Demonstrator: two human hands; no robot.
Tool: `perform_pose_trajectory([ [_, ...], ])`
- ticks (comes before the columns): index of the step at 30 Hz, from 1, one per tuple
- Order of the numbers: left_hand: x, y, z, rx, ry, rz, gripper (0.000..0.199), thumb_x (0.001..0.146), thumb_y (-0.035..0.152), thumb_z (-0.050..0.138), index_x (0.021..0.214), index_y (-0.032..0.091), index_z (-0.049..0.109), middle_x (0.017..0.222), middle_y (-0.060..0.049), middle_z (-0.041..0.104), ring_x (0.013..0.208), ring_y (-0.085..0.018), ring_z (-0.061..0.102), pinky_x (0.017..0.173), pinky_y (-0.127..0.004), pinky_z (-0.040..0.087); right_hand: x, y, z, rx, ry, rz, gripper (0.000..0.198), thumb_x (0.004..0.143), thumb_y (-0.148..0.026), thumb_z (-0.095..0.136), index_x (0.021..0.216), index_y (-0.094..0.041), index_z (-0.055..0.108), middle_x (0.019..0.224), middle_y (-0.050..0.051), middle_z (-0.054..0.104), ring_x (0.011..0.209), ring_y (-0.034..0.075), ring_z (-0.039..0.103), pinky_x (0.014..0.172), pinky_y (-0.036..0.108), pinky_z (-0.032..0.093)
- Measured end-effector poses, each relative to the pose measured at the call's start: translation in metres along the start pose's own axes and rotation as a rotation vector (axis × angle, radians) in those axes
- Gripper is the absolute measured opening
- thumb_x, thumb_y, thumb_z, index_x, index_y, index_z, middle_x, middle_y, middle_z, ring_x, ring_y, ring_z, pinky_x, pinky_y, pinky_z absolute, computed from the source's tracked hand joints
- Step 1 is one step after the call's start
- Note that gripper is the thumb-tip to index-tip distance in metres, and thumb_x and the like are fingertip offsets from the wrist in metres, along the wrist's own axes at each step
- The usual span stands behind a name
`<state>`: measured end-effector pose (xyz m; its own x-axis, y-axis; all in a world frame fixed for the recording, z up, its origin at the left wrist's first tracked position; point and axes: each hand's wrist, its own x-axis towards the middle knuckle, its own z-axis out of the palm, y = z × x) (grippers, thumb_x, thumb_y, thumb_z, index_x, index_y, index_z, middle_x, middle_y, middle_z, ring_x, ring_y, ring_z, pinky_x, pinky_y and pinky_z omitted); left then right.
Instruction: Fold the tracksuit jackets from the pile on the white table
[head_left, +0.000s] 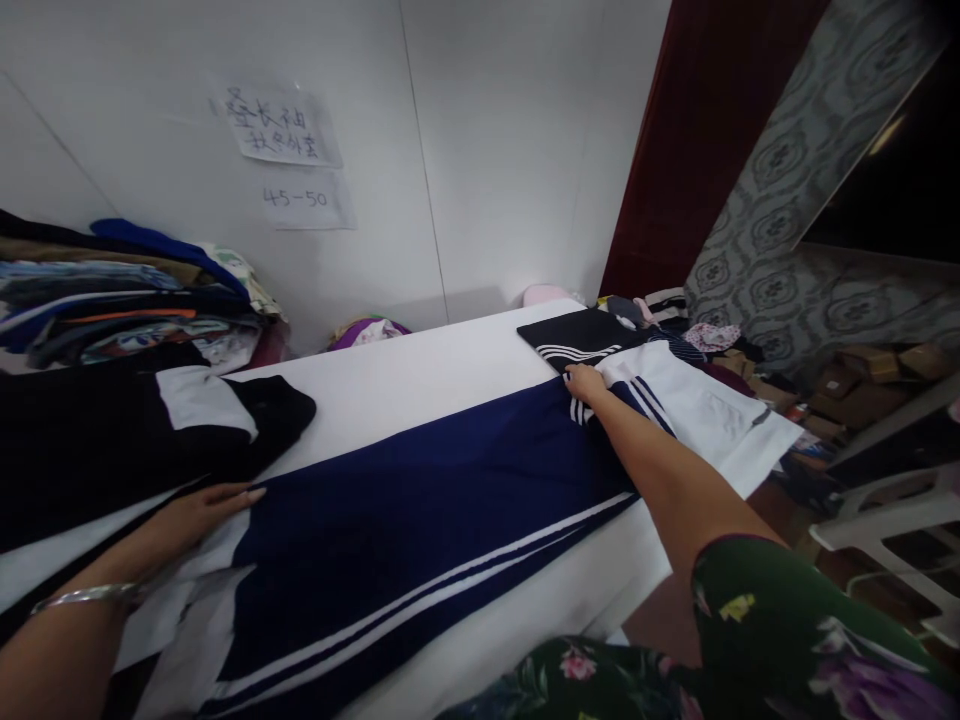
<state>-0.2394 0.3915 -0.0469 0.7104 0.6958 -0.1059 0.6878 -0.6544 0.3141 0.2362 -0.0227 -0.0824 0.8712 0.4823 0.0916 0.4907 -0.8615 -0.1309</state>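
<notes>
L hand (199, 515): thumb & finger undersides hidden, can't tell if pinching or just resting on blue cloth (420, 470). Near L corner of cloth cut off at near frame edge. R hand (585, 385): finger undersides also hidden, grip unclr. Black garment (75, 440), L, cut off by L edge; clothes stack (127, 300), far L, ditto. Purple item (354, 336), far side: lower pt. hidden behind table (450, 355); pink item (546, 294) same. White garment (697, 390), R: print too faint to read. Screen (892, 170), far R, & stool (847, 525), near R, cut off by R edge.
</notes>
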Motion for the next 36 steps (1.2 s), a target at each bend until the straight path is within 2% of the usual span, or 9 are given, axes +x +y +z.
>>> perform_pose_trajectory([
  [4,-0.022,0.017,-0.011,0.046,-0.005,-0.111,0.081,0.072,0.064,0.044,0.123,0.003,0.06,0.125,-0.021,0.064,0.11,-0.032,0.063,0.097,-0.041,0.047,-0.014,-0.022,0.001,0.065,0.065,-0.184,0.047,0.093,-0.035,0.051,0.139,-0.024,0.049,0.151,0.01,0.04,0.14,0.028,0.033,0.112,0.046,0.028],
  [7,-0.04,0.035,0.018,0.148,0.077,0.049,0.079,0.08,0.06,0.039,0.135,0.005,0.051,0.141,-0.021,0.051,0.13,-0.033,0.049,0.108,-0.045,0.037,-0.035,-0.032,0.017,0.109,-0.073,-0.358,0.051,0.094,-0.045,0.049,0.142,-0.027,0.046,0.154,0.007,0.036,0.144,0.029,0.027,0.114,0.05,0.022],
  [11,-0.052,0.035,0.068,0.22,0.025,0.113,0.066,0.085,0.05,0.036,0.137,0.012,0.051,0.152,-0.018,0.037,0.145,-0.033,0.025,0.112,-0.054,0.027,-0.051,-0.029,0.037,0.088,-0.214,-0.337,0.053,0.095,-0.05,0.046,0.143,-0.029,0.044,0.156,0.007,0.033,0.145,0.029,0.025,0.116,0.052,0.019],
  [14,-0.052,0.027,0.078,0.166,0.032,0.11,0.063,0.088,0.05,0.034,0.139,0.016,0.05,0.155,-0.016,0.034,0.146,-0.032,0.02,0.114,-0.054,0.023,-0.05,-0.025,0.035,0.109,-0.223,-0.319,0.052,0.095,-0.049,0.047,0.143,-0.029,0.045,0.157,0.005,0.032,0.145,0.029,0.024,0.116,0.052,0.017],
  [19,-0.063,0.031,0.056,-0.006,0.054,0.133,0.072,0.082,0.062,0.043,0.137,0.016,0.052,0.153,-0.014,0.038,0.142,-0.03,0.031,0.114,-0.047,0.029,-0.065,-0.038,0.011,0.281,-0.146,-0.285,0.049,0.095,-0.043,0.047,0.139,-0.024,0.051,0.147,0.007,0.048,0.141,0.028,0.034,0.115,0.047,0.025],
  [21,-0.075,0.036,0.051,-0.04,0.109,0.226,0.073,0.079,0.066,0.047,0.133,0.018,0.056,0.15,-0.012,0.043,0.138,-0.027,0.039,0.113,-0.043,0.032,-0.087,-0.048,0.006,0.377,-0.097,-0.427,0.048,0.094,-0.042,0.048,0.139,-0.025,0.052,0.143,0.005,0.052,0.138,0.026,0.04,0.114,0.043,0.03],
  [24,-0.095,0.044,0.057,0.024,0.141,0.333,0.059,0.08,0.061,0.052,0.118,0.019,0.067,0.138,-0.012,0.056,0.127,-0.028,0.05,0.11,-0.042,0.036,-0.127,-0.062,0.011,0.433,-0.177,-0.684,0.047,0.091,-0.041,0.054,0.136,-0.027,0.054,0.14,0.004,0.055,0.132,0.024,0.047,0.113,0.04,0.033],
  [27,-0.107,0.051,0.069,0.116,0.15,0.319,0.045,0.085,0.048,0.05,0.11,0.018,0.072,0.125,-0.013,0.065,0.113,-0.028,0.059,0.102,-0.043,0.043,-0.152,-0.069,0.026,0.374,-0.179,-0.755,0.042,0.091,-0.035,0.055,0.132,-0.027,0.058,0.141,0.005,0.054,0.134,0.025,0.045,0.113,0.046,0.031],
  [36,-0.123,0.064,0.065,0.185,0.33,0.265,0.039,0.091,0.034,0.041,0.11,0.017,0.071,0.114,-0.011,0.07,0.107,-0.026,0.062,0.095,-0.04,0.046,-0.161,-0.06,0.04,0.426,0.194,-0.837,0.038,0.09,-0.012,0.044,0.119,-0.023,0.066,0.125,0.007,0.067,0.122,0.024,0.056,0.108,0.051,0.036],
])
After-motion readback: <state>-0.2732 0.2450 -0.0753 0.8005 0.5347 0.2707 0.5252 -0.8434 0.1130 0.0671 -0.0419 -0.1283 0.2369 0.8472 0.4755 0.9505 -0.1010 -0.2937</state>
